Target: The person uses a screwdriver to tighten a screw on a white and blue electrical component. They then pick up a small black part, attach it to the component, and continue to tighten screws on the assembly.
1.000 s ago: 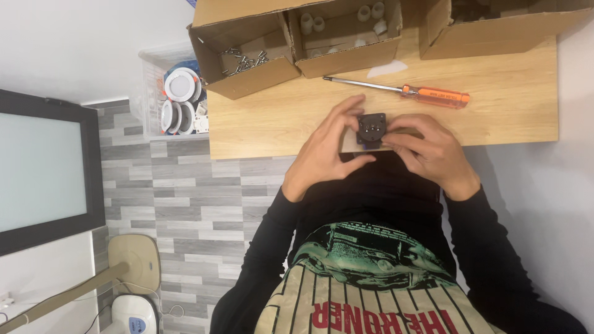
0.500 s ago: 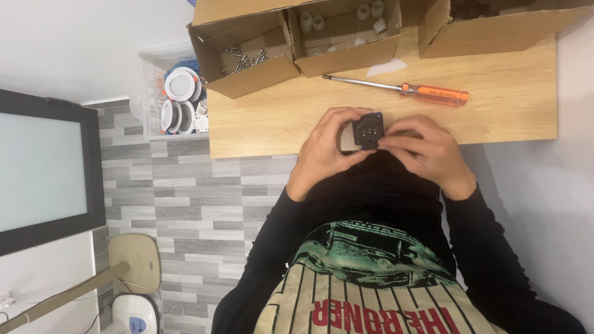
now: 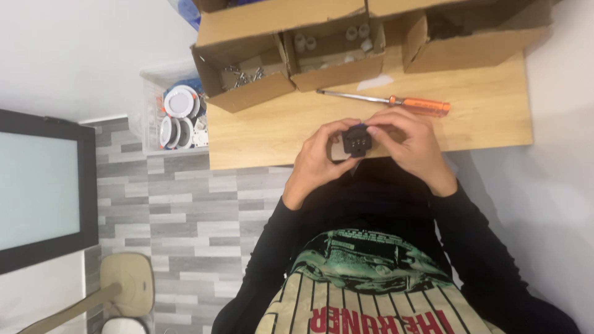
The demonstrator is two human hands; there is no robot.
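A small black square part (image 3: 357, 140) with a few round holes on its face is held over the near edge of a wooden table (image 3: 495, 117). My left hand (image 3: 318, 158) wraps its left side and underside. From the right, my right hand (image 3: 408, 142) pinches it with the fingertips on its top edge. A pale flat piece shows just under the black part, mostly hidden by my fingers.
An orange-handled screwdriver (image 3: 396, 101) lies on the table just beyond my hands. Three open cardboard boxes (image 3: 247, 83) (image 3: 334, 59) (image 3: 476, 40) stand along the far edge, two with small parts. A clear bin of round white fittings (image 3: 176, 114) sits left of the table.
Both hands with the black part have shifted slightly along the table edge; the grip stays the same. The view has tilted a little.
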